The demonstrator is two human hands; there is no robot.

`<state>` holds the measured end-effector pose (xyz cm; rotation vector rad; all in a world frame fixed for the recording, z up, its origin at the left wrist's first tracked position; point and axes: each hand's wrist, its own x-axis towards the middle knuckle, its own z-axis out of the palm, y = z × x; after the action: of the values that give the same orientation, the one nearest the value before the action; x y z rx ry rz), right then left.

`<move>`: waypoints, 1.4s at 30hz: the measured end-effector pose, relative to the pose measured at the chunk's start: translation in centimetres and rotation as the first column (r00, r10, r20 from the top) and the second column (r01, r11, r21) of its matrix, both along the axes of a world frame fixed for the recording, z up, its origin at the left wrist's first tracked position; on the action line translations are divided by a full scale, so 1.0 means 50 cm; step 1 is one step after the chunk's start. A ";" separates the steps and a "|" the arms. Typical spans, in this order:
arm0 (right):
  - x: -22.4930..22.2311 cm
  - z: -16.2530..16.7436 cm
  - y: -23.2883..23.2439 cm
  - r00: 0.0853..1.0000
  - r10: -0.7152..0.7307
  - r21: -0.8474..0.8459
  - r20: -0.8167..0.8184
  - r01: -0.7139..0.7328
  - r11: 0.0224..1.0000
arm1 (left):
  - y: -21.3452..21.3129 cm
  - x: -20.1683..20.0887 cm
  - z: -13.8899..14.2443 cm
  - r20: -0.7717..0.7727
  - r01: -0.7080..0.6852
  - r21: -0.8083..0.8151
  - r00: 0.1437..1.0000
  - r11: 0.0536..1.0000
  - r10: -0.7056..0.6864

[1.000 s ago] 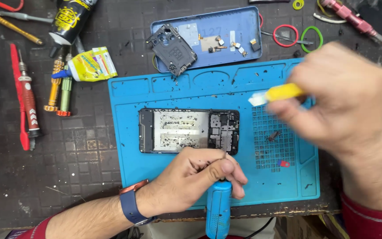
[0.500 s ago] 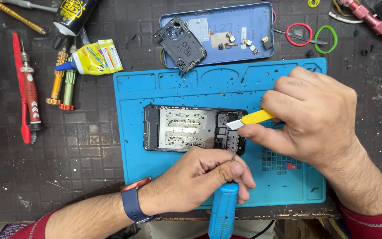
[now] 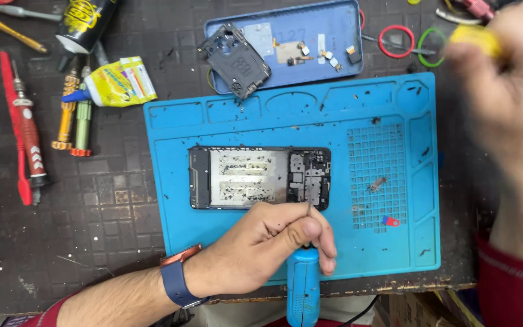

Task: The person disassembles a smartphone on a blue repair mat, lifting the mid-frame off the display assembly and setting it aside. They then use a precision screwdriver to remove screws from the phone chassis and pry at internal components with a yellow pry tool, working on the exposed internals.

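Left hand (image 3: pixel 261 248) curled tight around blue-handled tool (image 3: pixel 302 284), tip at opened phone (image 3: pixel 259 177). Right hand (image 3: pixel 503 103) blurred, fingers pinching yellow tool (image 3: pixel 476 39) above blue mat (image 3: pixel 292 121).

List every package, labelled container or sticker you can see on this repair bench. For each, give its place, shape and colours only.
Glue tube: upper left, beside the screwdrivers; flattened, yellow with white, blue nozzle.
Black bottle: top left corner; round, black with yellow label.
Pale sticker: inside the blue back cover; rectangular, grey-white.
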<state>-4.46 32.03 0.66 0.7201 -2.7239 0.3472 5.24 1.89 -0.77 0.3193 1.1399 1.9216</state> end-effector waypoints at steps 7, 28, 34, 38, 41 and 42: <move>0.023 0.016 -0.087 0.957 0.285 -0.114 0.052 -0.278 0.954 | 0.001 0.001 -0.002 0.063 0.012 -0.030 0.998 0.999 -0.010; -0.003 0.017 -0.066 0.875 -0.106 -0.496 0.472 0.363 0.789 | 0.000 -0.002 -0.003 0.038 0.003 0.026 0.999 1.000 -0.004; 0.081 0.005 -0.124 0.664 0.326 -0.637 0.673 0.297 0.711 | -0.007 -0.002 -0.013 0.110 0.043 0.073 0.993 0.996 -0.051; 0.082 0.012 -0.143 0.581 0.359 -0.627 0.731 0.363 0.689 | -0.008 -0.003 -0.016 0.141 0.056 0.101 0.987 0.993 -0.070; 0.077 0.013 -0.146 0.576 0.431 -0.684 0.694 0.343 0.644 | -0.011 -0.006 -0.015 0.151 0.081 0.099 0.984 0.992 -0.096; 0.077 0.011 -0.144 0.579 0.454 -0.704 0.677 0.332 0.628 | -0.009 -0.007 -0.015 0.155 0.084 0.100 0.983 0.991 -0.099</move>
<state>-0.62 24.81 1.21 0.4105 -2.7228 2.2753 4.89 1.42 -1.51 0.2579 0.9174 1.8867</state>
